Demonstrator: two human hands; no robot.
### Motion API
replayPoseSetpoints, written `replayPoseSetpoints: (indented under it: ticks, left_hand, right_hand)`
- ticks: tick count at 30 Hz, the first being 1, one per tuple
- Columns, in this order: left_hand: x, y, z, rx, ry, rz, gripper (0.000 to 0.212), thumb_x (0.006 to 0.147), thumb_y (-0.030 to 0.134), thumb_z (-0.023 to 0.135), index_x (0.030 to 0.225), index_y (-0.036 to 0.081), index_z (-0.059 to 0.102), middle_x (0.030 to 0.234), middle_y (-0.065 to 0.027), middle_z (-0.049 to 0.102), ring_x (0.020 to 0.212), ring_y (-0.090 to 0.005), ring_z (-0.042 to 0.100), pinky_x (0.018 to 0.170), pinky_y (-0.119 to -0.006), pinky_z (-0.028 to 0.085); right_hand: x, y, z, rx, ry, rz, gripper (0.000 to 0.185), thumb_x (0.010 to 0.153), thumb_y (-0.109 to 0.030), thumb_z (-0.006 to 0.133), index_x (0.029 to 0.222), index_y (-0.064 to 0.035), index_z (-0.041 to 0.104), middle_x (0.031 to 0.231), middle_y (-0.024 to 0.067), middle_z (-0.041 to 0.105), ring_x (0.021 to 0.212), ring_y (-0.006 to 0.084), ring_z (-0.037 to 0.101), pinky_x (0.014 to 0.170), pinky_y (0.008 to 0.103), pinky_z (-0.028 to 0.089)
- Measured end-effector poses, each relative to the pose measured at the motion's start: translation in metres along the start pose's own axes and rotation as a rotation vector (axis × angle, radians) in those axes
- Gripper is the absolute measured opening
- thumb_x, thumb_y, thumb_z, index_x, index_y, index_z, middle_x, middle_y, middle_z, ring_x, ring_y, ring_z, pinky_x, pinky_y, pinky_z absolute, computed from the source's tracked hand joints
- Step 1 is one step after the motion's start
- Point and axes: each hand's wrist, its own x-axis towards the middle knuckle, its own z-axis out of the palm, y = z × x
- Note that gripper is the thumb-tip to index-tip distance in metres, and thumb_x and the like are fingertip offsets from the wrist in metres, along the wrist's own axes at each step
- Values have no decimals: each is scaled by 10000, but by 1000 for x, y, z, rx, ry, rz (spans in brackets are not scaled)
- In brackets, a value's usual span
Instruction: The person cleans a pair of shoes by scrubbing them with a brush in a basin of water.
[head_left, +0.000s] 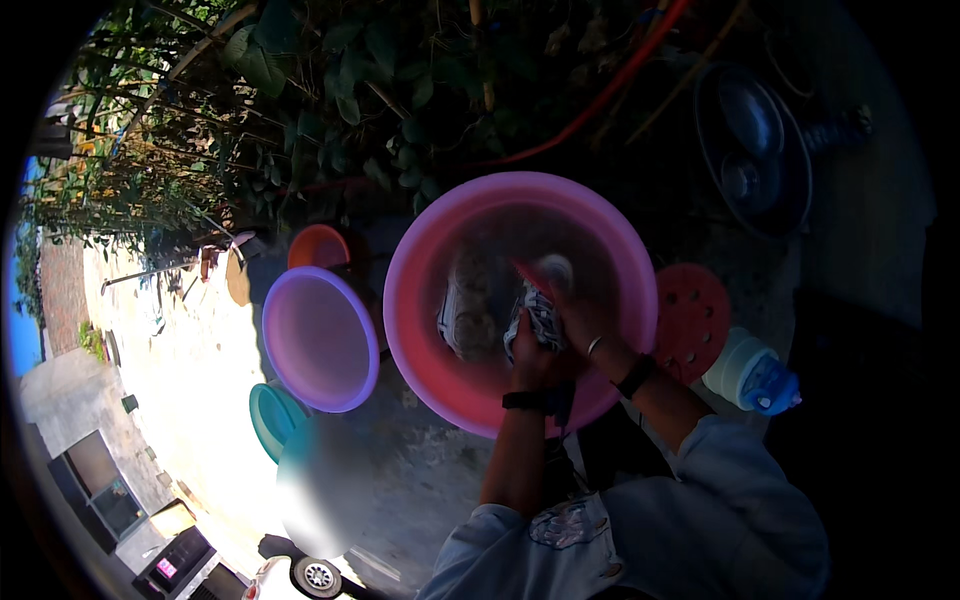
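A large pink plastic basin (520, 180) stands before me with cloudy dark water in it. My left hand (531, 352) grips a black-and-white patterned shoe (536, 321) low in the basin. My right hand (583, 319) is closed around a red scrubbing brush (531, 277), which lies against the shoe's upper. The fingers of this hand are partly lost in shadow. To the left, a second matching shoe (466, 307) rests in the water, apart from both hands.
Left of the basin stand a purple-rimmed tub (321, 337), an orange bucket (319, 246) and a teal basin (274, 420). A red perforated stool (691, 322) and a blue-capped detergent bottle (754, 375) sit at right. A dark metal tub (795, 180) and leafy plants (345, 75) lie beyond.
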Motion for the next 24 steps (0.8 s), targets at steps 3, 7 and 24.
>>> replayPoseSetpoints:
  ticks: [3, 7, 24]
  left_hand:
    - [-10, 2, 6, -216, -167, -220, 468, 850, 429, 342, 1116, 56, 440, 1103, -102, 492, 987, -239, 487, 869, -360, 389]
    - [5, 10, -42, -253, -122, -17, 453, 852, 409, 349, 1128, 61, 434, 1103, -97, 497, 992, -236, 486, 872, -346, 384]
    - [4, 31, -45, -41, -114, 114, 365, 840, 314, 443, 1077, 37, 469, 1041, -84, 538, 944, -199, 521, 824, -311, 421]
  right_hand:
    - [-7, -14, 0, -3, 102, 19, 504, 793, -132, 382, 1259, -82, 197, 856, 219, 553, 771, 362, 550, 640, 449, 433]
    - [-61, -27, 11, -223, 492, -240, 433, 798, -121, 374, 1216, -66, 273, 854, 206, 558, 780, 364, 547, 641, 450, 429]
    - [-8, -11, 7, -321, 221, -76, 441, 810, -125, 357, 1234, -49, 262, 727, 155, 587, 649, 313, 575, 586, 409, 445]
